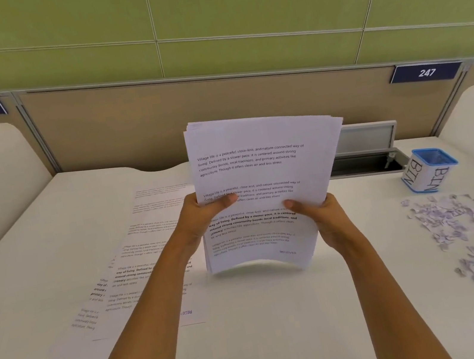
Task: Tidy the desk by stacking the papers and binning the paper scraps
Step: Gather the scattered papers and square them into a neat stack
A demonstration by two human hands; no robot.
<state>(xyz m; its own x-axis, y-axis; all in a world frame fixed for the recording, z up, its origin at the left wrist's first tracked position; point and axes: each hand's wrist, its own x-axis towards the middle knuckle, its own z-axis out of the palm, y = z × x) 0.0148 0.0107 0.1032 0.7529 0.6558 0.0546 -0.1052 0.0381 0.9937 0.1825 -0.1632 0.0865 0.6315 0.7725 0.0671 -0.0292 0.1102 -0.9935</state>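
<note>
Both forearms (149,335) reach up to a sheaf of papers (259,169) held upright close over the desk (273,345), with the left hand (200,213) and right hand (320,215) each pinching a side edge, thumbs on the front. Light and floppy, the sheaf bows at its foot and could fan out, so mid-edge holds look right. More loose sheets (136,259) lie to the left, and paper scraps (471,221) lie to the right, near the bin (428,169).

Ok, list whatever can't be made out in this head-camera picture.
All in the head view:
Stack of papers: sheet count unclear; it hides the fingers of the left hand and right hand behind it.
Loose sheets on the desk: partly covered by the left arm and the stack; print too blurred to read.
Scraps: blurred, cut off by the right edge.
Bin: inside too blurred to tell its contents.
</note>
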